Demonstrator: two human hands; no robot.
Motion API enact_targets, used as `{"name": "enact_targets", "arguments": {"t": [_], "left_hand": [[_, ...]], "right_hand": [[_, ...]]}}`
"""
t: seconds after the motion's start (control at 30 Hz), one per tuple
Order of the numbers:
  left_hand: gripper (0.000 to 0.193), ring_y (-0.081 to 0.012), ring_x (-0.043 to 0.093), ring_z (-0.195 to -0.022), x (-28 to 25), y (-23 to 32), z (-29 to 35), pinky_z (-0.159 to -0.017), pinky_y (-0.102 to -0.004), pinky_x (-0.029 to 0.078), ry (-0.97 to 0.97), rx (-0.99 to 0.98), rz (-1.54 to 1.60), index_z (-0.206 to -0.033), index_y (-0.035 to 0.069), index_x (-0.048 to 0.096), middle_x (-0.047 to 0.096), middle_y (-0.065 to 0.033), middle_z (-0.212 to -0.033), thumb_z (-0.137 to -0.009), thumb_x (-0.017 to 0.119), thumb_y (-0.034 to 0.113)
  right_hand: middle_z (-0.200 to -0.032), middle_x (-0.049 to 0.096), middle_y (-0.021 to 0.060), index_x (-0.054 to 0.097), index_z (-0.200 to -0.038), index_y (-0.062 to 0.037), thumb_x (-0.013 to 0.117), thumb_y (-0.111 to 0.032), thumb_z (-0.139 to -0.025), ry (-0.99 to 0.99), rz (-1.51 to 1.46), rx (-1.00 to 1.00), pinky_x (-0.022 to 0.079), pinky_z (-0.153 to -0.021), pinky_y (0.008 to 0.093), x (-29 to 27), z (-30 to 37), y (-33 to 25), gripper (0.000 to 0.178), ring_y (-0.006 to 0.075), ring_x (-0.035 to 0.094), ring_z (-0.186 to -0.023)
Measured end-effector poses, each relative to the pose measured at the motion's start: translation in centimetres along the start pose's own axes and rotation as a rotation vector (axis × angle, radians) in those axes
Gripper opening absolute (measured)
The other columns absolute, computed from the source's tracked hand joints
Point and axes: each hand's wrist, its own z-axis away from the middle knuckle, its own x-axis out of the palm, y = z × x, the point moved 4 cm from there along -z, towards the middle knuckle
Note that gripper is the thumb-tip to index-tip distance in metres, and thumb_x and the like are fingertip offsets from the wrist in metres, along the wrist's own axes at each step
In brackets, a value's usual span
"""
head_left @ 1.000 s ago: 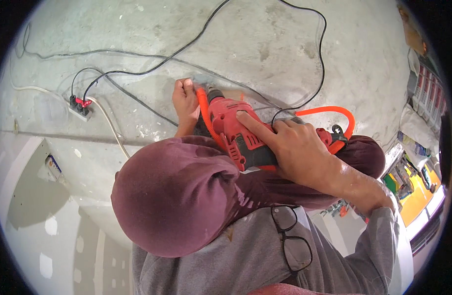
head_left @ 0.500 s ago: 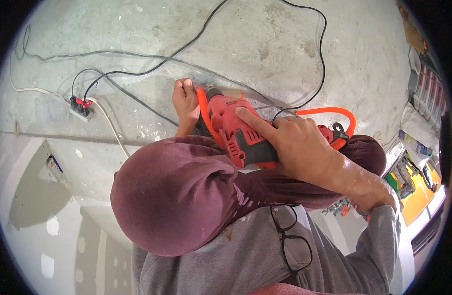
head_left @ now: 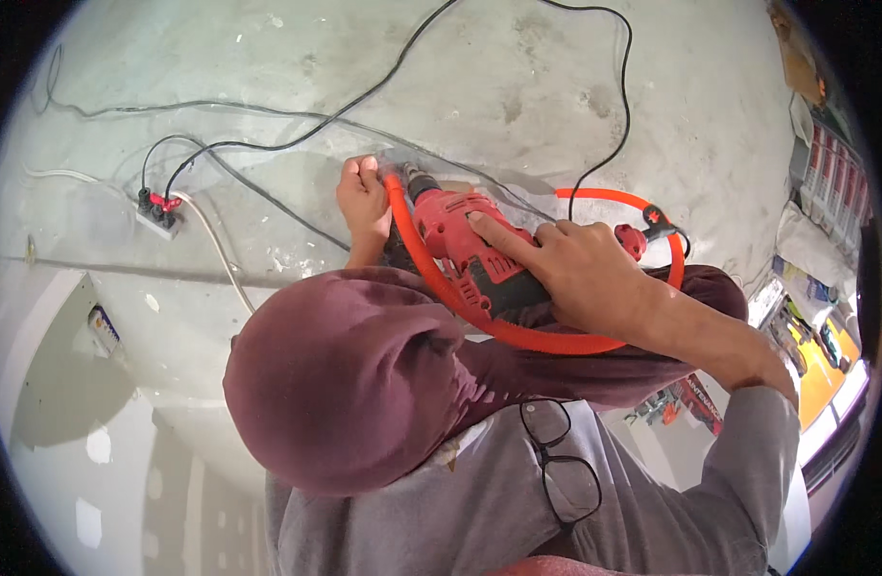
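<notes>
Red power drill point(head_left: 470, 254) lies against the grey plaster surface point(head_left: 518, 86), its nose pointing up and left toward a scuffed patch. Right hand point(head_left: 575, 278) wraps the drill body, forefinger stretched along the housing toward the nose, remaining fingers closed round the grip. Left hand point(head_left: 362, 197) sits just beside the drill nose, fingers curled narrow and pinched at the spot where the bit meets the surface; what it pinches is too small to tell. Orange corrugated hose point(head_left: 518, 336) loops from the nose, under the right hand, round to a red fitting point(head_left: 633, 240) on the far side. Black cable point(head_left: 614, 106) arcs up from the loop and across the plaster; a second black cable point(head_left: 258, 144) runs left to a small white block point(head_left: 157, 219) with red and black connectors, where a white wire point(head_left: 220, 254) also ends. Maroon sleeve point(head_left: 364, 384) fills the centre foreground; folded black-framed glasses point(head_left: 561, 461) hang on the grey shirt point(head_left: 460, 518).

Right edge: stack of red-and-white boxes point(head_left: 834, 178), a crumpled white bag point(head_left: 806, 245), a yellow surface point(head_left: 820, 374) with small packages. Lower left: small blue-and-white label point(head_left: 103, 329) on a pale panel.
</notes>
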Motion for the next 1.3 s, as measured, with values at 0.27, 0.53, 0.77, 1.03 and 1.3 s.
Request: {"name": "enact_targets", "arguments": {"t": [0.27, 0.53, 0.77, 1.03, 1.3], "left_hand": [[0.023, -0.0071, 0.045, -0.069, 0.3, 2.2, 0.6, -0.06, -0.0285, 0.041, -0.015, -0.041, 0.049, -0.098, 0.001, 0.065, 0.053, 0.0023, -0.075, -0.11, 0.057, 0.02], [0.023, -0.0059, 0.046, -0.071, 0.1, 1.4, 0.4, -0.06, -0.0258, 0.044, -0.037, 0.02, 0.119, -0.098, 0.003, 0.058, 0.05, 0.0025, -0.081, -0.112, 0.055, 0.021], [0.023, -0.0085, 0.051, -0.063, 1.0, 3.1, 0.8, -0.055, -0.0291, 0.045, -0.039, -0.101, 0.155, -0.099, 0.001, 0.062, 0.054, 0.0003, -0.072, -0.11, 0.055, 0.019], [0.023, -0.0089, 0.051, -0.06, 0.6, 2.8, 0.4, -0.054, -0.0291, 0.045, 0.001, -0.004, 0.135, -0.095, 0.002, 0.062, 0.054, 0.0004, -0.07, -0.11, 0.056, 0.018], [0.023, -0.0079, 0.05, -0.06, 0.7, 3.1, 0.7, -0.053, -0.0282, 0.046, -0.017, -0.005, 0.123, -0.095, 0.002, 0.061, 0.053, 0.0007, -0.071, -0.111, 0.056, 0.018]], "right_hand": [[-0.101, 0.066, 0.0175, 0.026, -0.168, -0.0212, 0.084, -0.022, -0.08, 0.062, -0.106, -0.021, 0.058, -0.068, 0.0471, 0.6, 0.7, -0.1, 0.106, 0.037, 0.071, -0.092], [-0.096, 0.067, 0.0174, 0.028, -0.168, -0.0179, 0.08, -0.018, -0.081, 0.137, -0.034, -0.055, 0.058, -0.068, 0.0468, 2.7, 0.9, 0.3, 0.101, 0.0363, 0.071, -0.085], [-0.086, 0.069, 0.0215, 0.032, -0.166, -0.0158, 0.074, -0.021, -0.089, 0.202, -0.266, -0.017, 0.057, -0.072, 0.0522, 1.6, 1.2, 0.3, 0.088, 0.0422, 0.072, -0.08], [-0.089, 0.066, 0.0186, 0.029, -0.168, -0.0194, 0.083, -0.037, -0.085, 0.154, -0.253, 0.01, 0.055, -0.072, 0.0513, 1.9, 0.9, 0.0, 0.1, 0.0401, 0.071, -0.084], [-0.09, 0.068, 0.0187, 0.029, -0.168, -0.0211, 0.084, -0.037, -0.084, 0.167, -0.261, 0.017, 0.055, -0.07, 0.0512, 2.2, 1.0, 0.1, 0.101, 0.0402, 0.072, -0.083]]}}
